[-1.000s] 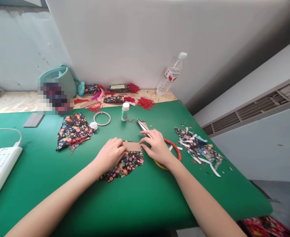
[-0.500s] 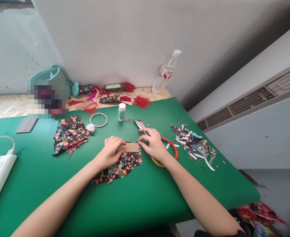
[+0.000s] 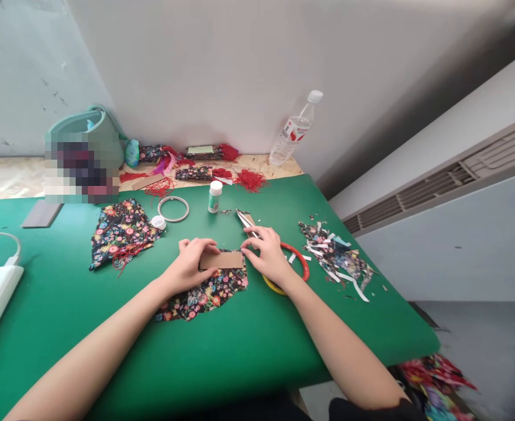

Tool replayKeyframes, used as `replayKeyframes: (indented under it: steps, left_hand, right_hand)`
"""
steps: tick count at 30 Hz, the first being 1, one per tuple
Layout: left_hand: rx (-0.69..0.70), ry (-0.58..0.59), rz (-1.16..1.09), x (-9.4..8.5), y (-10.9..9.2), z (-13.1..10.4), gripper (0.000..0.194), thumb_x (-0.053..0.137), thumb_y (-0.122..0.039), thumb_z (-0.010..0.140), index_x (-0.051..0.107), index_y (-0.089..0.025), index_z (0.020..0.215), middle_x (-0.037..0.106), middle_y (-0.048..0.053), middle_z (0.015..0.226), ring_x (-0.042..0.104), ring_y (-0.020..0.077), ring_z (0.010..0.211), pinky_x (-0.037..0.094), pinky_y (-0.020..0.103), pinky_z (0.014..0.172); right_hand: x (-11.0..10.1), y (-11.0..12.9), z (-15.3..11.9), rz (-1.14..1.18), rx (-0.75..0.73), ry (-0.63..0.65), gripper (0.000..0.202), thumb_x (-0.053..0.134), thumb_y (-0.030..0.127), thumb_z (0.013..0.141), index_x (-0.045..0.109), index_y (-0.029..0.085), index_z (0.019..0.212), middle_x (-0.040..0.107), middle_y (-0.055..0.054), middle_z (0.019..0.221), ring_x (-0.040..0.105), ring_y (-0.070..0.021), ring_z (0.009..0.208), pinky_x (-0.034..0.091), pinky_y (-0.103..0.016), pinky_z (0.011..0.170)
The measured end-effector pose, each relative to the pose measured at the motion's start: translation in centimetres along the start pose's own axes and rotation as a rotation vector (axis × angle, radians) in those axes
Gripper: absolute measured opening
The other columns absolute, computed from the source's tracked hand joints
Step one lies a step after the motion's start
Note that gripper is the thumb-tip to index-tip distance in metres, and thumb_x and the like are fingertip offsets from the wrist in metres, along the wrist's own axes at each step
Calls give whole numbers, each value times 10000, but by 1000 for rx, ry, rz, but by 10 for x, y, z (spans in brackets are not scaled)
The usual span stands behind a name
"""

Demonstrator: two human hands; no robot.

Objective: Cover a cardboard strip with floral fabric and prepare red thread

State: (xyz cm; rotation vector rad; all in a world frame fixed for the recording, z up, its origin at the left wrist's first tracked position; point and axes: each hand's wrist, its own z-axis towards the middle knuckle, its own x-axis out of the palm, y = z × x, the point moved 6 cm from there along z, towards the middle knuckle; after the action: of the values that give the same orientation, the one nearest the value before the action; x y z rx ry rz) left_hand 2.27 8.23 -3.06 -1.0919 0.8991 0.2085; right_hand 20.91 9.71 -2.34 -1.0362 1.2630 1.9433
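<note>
A brown cardboard strip [image 3: 223, 261] lies along the upper edge of a dark floral cloth [image 3: 213, 292] on the green mat. My left hand [image 3: 192, 263] grips the strip's left end between thumb and fingers. At the strip's right end, my right hand [image 3: 265, 252] pinches the corner of the cloth. Scissors with red and yellow handles [image 3: 300, 257] lie under my right hand, blades pointing away.
A glue bottle [image 3: 214, 197], a silver ring [image 3: 173, 209] and a white cap [image 3: 158, 223] stand beyond my hands. Another floral cloth [image 3: 121, 234] is at left, cloth scraps [image 3: 338, 254] at right, a water bottle [image 3: 293, 131] at the back.
The view has shifted slightly. My left fingers have drawn back a little to the left, so more of the cardboard strip shows. My right hand remains at the cloth's corner.
</note>
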Motion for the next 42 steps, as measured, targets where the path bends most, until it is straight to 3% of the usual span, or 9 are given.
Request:
replayKeyframes:
  steps: [8, 13, 17, 25, 30, 36, 42]
  left_hand:
    - [13, -4, 29, 2, 0, 0, 401, 588, -246, 794, 385, -201, 1137, 656, 83, 1099, 552, 237, 1067, 247, 406, 890]
    - [2, -11, 50, 1, -1, 0, 391, 592, -258, 805, 397, -194, 1139, 653, 87, 1106, 557, 235, 1063, 264, 400, 872]
    - [7, -22, 76, 1, -2, -1, 394, 595, -279, 817, 413, -190, 1156, 648, 92, 1114, 554, 237, 1066, 279, 407, 880]
    - [-9, 48, 105, -9, 3, -9, 573, 661, -277, 778, 370, -185, 1262, 585, 108, 1210, 495, 261, 1128, 305, 446, 956]
    - [43, 113, 127, -16, 2, -16, 527, 621, -296, 810, 390, -192, 1272, 546, 124, 1247, 474, 274, 1157, 323, 457, 985]
    - [73, 118, 158, -17, 0, -22, 615, 607, -388, 809, 350, -190, 1331, 526, 142, 1263, 460, 293, 1172, 327, 477, 998]
    - [250, 133, 239, -10, -12, -29, 646, 569, -423, 814, 350, -154, 1358, 437, 182, 1368, 383, 318, 1264, 310, 502, 1043]
  right_hand:
    - [-5, 8, -2, -12, -81, -26, 69, 584, 240, 818, 650, 230, 832, 594, -83, 1154, 504, -268, 1119, 242, -571, 1054]
    - [-2, 20, -5, -16, -209, 48, 180, 626, 360, 808, 676, 246, 938, 582, -88, 1203, 484, -273, 1161, 204, -577, 1075]
    - [2, 21, -4, -31, -228, 53, 139, 642, 358, 809, 712, 272, 892, 616, -63, 1170, 493, -266, 1143, 209, -589, 1065]
    - [2, 21, -3, -43, -244, 90, 186, 705, 397, 747, 721, 269, 882, 614, -67, 1188, 485, -289, 1158, 192, -625, 1052]
    - [4, 20, -4, -53, -234, 76, 184, 710, 403, 740, 716, 262, 858, 613, -72, 1188, 489, -292, 1155, 203, -628, 1048]
    - [5, 19, -4, -40, -221, 74, 178, 701, 405, 747, 716, 264, 855, 612, -77, 1184, 494, -293, 1156, 214, -623, 1049]
    - [5, 20, -5, -47, -237, 75, 200, 687, 397, 763, 707, 252, 898, 605, -88, 1191, 494, -284, 1160, 208, -609, 1059]
